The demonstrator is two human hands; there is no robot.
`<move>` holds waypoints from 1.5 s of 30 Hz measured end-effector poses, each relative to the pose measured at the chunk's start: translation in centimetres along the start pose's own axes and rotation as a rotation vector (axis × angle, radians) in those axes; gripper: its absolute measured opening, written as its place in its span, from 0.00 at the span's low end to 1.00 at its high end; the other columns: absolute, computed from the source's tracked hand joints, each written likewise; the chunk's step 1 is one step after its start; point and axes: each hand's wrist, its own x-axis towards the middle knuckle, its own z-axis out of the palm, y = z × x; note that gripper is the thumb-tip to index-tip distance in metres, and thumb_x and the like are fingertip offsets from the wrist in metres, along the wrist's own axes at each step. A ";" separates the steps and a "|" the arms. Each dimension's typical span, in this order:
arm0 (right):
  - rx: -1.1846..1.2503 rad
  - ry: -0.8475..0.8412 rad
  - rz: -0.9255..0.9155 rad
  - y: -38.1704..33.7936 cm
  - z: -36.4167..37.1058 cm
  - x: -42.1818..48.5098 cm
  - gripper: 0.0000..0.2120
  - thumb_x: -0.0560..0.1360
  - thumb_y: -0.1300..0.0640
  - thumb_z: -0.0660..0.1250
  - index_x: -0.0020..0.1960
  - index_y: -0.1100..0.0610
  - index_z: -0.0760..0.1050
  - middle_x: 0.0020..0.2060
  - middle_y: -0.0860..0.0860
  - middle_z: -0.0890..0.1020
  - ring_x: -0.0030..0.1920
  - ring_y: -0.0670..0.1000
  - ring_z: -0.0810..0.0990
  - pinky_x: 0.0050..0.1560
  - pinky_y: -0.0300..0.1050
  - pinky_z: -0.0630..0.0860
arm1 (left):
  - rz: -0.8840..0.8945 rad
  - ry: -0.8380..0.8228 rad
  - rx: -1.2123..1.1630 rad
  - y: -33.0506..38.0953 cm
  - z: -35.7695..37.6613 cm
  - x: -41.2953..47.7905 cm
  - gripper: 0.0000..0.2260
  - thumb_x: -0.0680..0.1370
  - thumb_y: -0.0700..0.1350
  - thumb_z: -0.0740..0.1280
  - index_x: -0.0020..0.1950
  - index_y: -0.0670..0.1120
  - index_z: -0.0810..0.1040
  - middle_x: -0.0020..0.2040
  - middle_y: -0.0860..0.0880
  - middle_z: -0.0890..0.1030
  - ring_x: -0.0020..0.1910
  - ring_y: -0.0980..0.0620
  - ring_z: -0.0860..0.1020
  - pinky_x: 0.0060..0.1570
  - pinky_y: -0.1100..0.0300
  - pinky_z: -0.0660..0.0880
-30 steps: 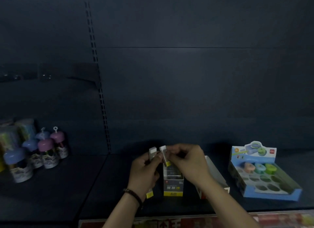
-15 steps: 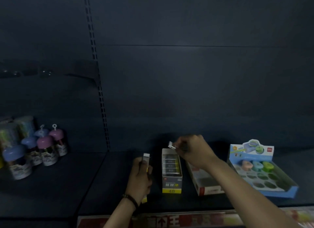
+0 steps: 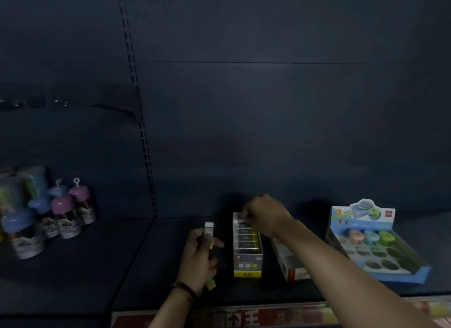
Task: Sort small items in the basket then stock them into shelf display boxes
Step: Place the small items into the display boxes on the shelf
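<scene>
Left hand [image 3: 199,259]: curled round a stack of erasers [image 3: 209,232], held upright beside the box.
Right hand [image 3: 264,215]: pinching one eraser [image 3: 242,220] at the back end of the display box [image 3: 247,264].
Shelf [image 3: 146,266]: holds box.

A right forearm [image 3: 329,261] covers much of 1 red-edged box [image 3: 291,265]; jars [image 3: 23,232] at far left are blurred, cropped by the edge.

Dark blue shelf [image 3: 73,266]
The eraser box [image 3: 247,264] is grey with a yellow strip. At 3 o'clock, a blue display box [image 3: 415,276] holds pink, teal and green round things [image 3: 371,237]. At 9 o'clock, blue and pink jar lids [image 3: 63,203].
</scene>
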 end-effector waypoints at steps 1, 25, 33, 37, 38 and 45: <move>-0.011 -0.003 0.002 -0.1 0.0 0.1 0.07 0.80 0.52 0.69 0.56 0.46 0.85 0.57 0.47 0.86 0.60 0.52 0.82 0.60 0.52 0.80 | -0.001 0.002 -0.002 0.0 0.0 0.0 0.05 0.88 0.45 0.60 0.60 0.45 0.72 0.50 0.42 0.84 0.26 0.55 0.64 0.25 0.62 0.60; 0.833 0.204 -0.058 -1.1 -3.1 -6.3 0.09 0.77 0.58 0.77 0.53 0.44 0.86 0.48 0.43 0.88 0.52 0.42 0.86 0.59 0.44 0.81 | 0.068 0.072 -0.198 4.9 0.9 -2.0 0.05 0.81 0.49 0.73 0.54 0.49 0.85 0.39 0.51 0.81 0.27 0.54 0.68 0.23 0.61 0.62; 0.767 0.363 -0.085 -5.0 -2.5 -7.8 0.13 0.69 0.56 0.84 0.51 0.49 0.85 0.41 0.44 0.86 0.43 0.44 0.85 0.45 0.37 0.81 | 0.028 -0.010 -0.157 5.3 3.1 -2.6 0.04 0.80 0.49 0.73 0.52 0.50 0.87 0.39 0.50 0.79 0.28 0.55 0.66 0.25 0.62 0.61; 0.909 0.362 -0.043 -4.3 -1.9 -7.7 0.10 0.71 0.57 0.83 0.49 0.50 0.85 0.42 0.47 0.88 0.44 0.47 0.87 0.50 0.45 0.84 | 0.067 -0.104 -0.114 5.7 3.4 -2.7 0.04 0.81 0.47 0.72 0.54 0.51 0.86 0.37 0.52 0.78 0.28 0.58 0.67 0.28 0.62 0.64; 0.949 0.345 -0.036 -4.0 -1.9 -7.7 0.10 0.72 0.58 0.83 0.49 0.50 0.85 0.42 0.49 0.88 0.45 0.49 0.87 0.51 0.48 0.85 | 0.082 -0.121 -0.109 5.7 3.5 -2.8 0.05 0.81 0.46 0.72 0.55 0.51 0.86 0.37 0.53 0.79 0.29 0.58 0.69 0.30 0.61 0.65; 0.698 0.092 0.043 -0.7 -2.2 -7.0 0.08 0.74 0.57 0.81 0.49 0.46 0.86 0.43 0.41 0.88 0.46 0.39 0.86 0.53 0.41 0.81 | 0.105 0.036 -0.012 3.4 1.5 -1.7 0.31 0.71 0.20 0.56 0.59 0.51 0.81 0.55 0.45 0.76 0.45 0.50 0.74 0.33 0.56 0.74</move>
